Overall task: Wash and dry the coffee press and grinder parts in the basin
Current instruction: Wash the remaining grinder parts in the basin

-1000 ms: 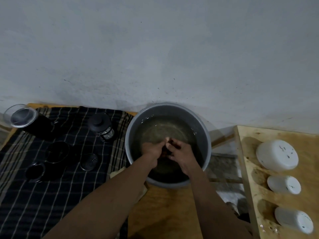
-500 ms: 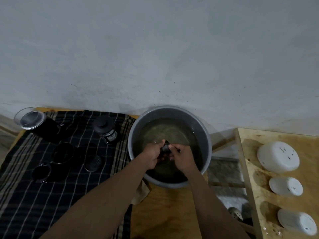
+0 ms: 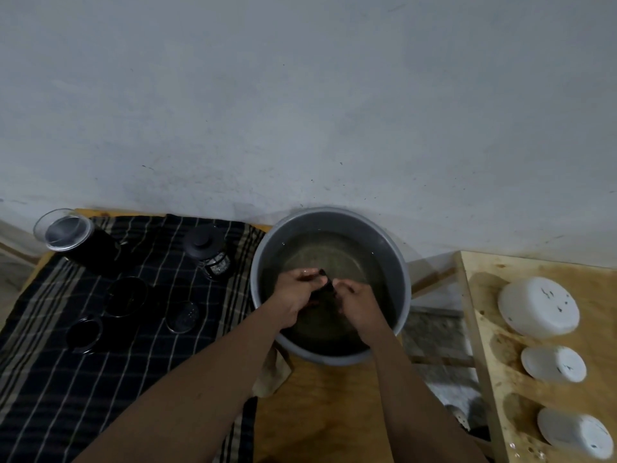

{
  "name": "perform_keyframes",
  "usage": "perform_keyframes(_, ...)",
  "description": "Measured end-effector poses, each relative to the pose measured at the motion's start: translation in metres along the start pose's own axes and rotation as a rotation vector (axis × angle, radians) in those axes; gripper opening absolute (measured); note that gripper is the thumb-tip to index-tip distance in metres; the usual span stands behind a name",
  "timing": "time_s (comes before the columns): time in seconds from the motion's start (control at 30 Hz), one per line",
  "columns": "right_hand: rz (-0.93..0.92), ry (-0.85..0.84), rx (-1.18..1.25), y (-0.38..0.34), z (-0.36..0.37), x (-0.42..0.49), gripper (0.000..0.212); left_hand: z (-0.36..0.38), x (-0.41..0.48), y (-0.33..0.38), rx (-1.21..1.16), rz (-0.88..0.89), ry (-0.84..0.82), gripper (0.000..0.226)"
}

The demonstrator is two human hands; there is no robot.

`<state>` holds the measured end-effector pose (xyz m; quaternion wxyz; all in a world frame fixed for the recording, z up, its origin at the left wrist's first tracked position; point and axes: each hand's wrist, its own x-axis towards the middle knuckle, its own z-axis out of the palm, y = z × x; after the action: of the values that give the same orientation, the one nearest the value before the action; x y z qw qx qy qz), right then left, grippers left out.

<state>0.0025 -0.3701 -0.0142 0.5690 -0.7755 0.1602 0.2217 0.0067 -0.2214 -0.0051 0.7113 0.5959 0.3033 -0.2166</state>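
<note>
We see the small dark part (image 3: 324, 286) pinched between left hand (image 3: 295, 295) and right hand (image 3: 359, 304), both equally near, over the basin (image 3: 402, 289).

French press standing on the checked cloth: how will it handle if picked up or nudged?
The French press shows clear walls in a dark frame, so probably glass: fragile, and slippery if wet. It stands upright, taller than wide, on the soft checked cloth, so a sideways nudge may tip it rather than slide it.

Matt grey metal basin (image 3: 402, 295) – woven checked cloth (image 3: 50, 362) – bare plywood shelf (image 3: 597, 295).
</note>
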Motion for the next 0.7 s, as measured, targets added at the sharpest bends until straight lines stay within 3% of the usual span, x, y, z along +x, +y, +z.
perform_keyframes(0.07, 0.042, 0.03, 0.056, -0.004, 0.001, 0.003, 0.029, -0.004, 0.002, -0.004, 0.291, 0.216, 0.005, 0.041)
perform_keyframes(0.13, -0.052, 0.078, -0.034, -0.008, 0.004, 0.005, 0.03, -0.005, 0.004, -0.008, 0.531, 0.368, 0.033, 0.048)
perform_keyframes(0.23, -0.148, 0.088, -0.221, -0.011, 0.006, 0.006, 0.024, -0.005, 0.002, -0.008, 0.729, 0.492, 0.018, 0.033)
perform_keyframes(0.3, -0.18, 0.093, -0.369, -0.012, 0.007, 0.004, 0.026, -0.006, 0.001, -0.007, 0.765, 0.519, 0.007, 0.023)
perform_keyframes(0.4, -0.178, 0.126, -0.464, -0.01, 0.01, 0.0, 0.031, -0.005, 0.0, -0.008, 0.808, 0.518, -0.011, 0.024)
perform_keyframes(0.7, -0.156, 0.171, -0.319, -0.007, 0.007, -0.003, 0.036, -0.005, -0.002, -0.01, 0.843, 0.572, -0.018, 0.04)
